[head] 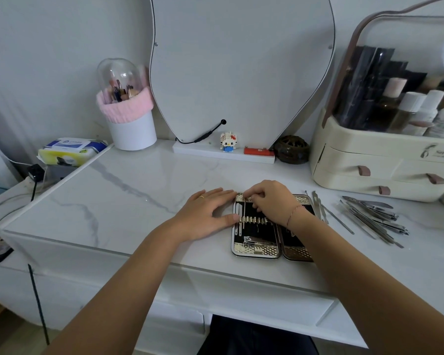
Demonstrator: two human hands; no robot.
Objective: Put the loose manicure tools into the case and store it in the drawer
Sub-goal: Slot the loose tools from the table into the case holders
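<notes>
Now I see left hand [203,213] flat against the case [256,250], right hand [271,201] pinching 1 tool [244,211]; a skewed push could miss its loop [254,221].

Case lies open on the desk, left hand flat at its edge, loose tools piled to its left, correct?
No: the head view shows the loose tools piled to the right of the case, not its left. The left hand is flat at its edge.

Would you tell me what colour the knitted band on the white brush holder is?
The knitted band is pink; head view.
</notes>
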